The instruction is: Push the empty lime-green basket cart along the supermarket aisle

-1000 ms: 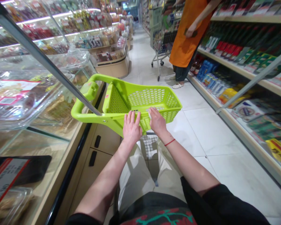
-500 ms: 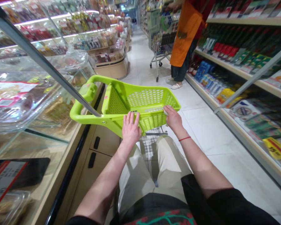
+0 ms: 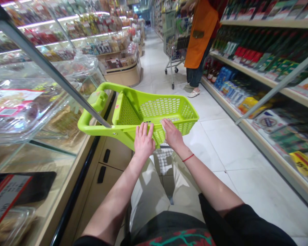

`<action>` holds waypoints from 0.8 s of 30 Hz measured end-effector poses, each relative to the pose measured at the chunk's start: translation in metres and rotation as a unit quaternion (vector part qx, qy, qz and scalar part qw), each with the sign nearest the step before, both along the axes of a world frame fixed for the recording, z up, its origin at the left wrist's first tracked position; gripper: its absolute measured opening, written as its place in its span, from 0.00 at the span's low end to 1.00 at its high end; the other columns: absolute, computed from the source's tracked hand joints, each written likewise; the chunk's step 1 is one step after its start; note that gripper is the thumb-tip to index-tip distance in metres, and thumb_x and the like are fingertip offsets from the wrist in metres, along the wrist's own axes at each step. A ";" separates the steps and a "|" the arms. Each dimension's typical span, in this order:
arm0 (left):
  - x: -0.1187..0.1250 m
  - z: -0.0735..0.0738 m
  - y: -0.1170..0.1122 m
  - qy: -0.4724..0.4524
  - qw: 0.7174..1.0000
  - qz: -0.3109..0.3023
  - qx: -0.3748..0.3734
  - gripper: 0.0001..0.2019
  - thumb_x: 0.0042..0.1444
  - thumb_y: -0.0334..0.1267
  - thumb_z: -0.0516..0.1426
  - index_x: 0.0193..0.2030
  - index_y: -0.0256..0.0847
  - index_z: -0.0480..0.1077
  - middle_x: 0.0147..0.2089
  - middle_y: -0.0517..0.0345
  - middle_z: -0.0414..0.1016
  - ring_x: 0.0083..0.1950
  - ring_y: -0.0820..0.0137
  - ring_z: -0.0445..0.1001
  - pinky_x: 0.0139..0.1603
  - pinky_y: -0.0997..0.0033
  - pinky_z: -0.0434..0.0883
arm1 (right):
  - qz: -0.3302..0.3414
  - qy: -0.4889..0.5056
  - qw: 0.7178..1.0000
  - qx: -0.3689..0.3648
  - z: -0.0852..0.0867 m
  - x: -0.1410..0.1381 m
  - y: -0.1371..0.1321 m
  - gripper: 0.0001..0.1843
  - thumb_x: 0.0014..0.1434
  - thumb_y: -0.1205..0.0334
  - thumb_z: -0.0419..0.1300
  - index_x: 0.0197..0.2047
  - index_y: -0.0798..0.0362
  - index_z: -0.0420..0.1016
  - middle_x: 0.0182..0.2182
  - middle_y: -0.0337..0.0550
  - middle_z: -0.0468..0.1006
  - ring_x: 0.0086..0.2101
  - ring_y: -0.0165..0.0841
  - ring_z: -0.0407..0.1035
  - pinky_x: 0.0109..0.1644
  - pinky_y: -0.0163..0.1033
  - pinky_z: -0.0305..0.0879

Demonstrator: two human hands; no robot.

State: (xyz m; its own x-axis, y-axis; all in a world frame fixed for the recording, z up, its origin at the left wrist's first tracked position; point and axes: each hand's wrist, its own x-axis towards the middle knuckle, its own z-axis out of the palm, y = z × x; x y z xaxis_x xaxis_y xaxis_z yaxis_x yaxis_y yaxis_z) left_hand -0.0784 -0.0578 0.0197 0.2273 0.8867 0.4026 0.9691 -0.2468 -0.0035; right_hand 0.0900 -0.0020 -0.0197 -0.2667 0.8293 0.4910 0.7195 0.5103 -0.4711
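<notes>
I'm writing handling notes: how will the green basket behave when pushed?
The green basket is probably stiff, as its walls look like moulded plastic. It may be light for its size, given the many holes. Its smooth rim could feel slippery.

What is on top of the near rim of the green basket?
On that rim are the left hand and the right hand, which holds something white; what they cover is hidden.

Lime-grn plastic cart basket (image 3: 143, 96), as I view it remotely: upright, open-topped, w/ perforated walls; looped handle (image 3: 97, 128) at L end. Sm. white scrap (image 3: 163, 125), mostly hidden, at near rim.
</notes>
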 end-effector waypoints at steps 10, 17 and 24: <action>0.002 0.001 0.001 0.005 1.000 0.003 -0.003 0.37 0.56 0.33 0.58 0.74 0.33 0.58 0.74 0.35 0.60 0.78 0.48 0.53 0.78 0.41 0.47 | -0.098 0.003 0.995 0.003 -0.021 0.080 0.026 0.42 0.52 0.83 0.50 0.69 0.54 0.67 0.68 0.50 0.69 0.69 0.38 0.59 0.73 0.52 0.59; 0.002 0.000 0.001 -0.004 1.000 0.003 -0.002 0.36 0.57 0.34 0.57 0.74 0.32 0.58 0.74 0.35 0.59 0.78 0.47 0.52 0.78 0.40 0.46 | -0.112 0.014 0.994 -0.016 -0.013 0.045 0.018 0.38 0.55 0.82 0.49 0.69 0.62 0.66 0.68 0.58 0.68 0.71 0.42 0.56 0.75 0.54 0.57; 0.001 0.000 0.000 -0.002 1.000 -0.002 0.004 0.37 0.56 0.33 0.58 0.73 0.33 0.58 0.74 0.35 0.60 0.78 0.48 0.53 0.78 0.41 0.47 | 0.017 -0.005 1.000 0.003 0.002 -0.010 -0.004 0.37 0.58 0.81 0.46 0.71 0.63 0.63 0.70 0.57 0.64 0.72 0.40 0.51 0.76 0.51 0.55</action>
State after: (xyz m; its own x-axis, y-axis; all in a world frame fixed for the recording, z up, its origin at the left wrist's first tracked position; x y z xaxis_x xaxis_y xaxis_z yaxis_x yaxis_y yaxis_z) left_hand -0.0773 -0.0575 0.0192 0.2291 0.8826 0.4104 0.9681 -0.2505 -0.0017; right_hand 0.0797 -0.0057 -0.0180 -0.2989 0.8167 0.4936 0.7065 0.5371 -0.4609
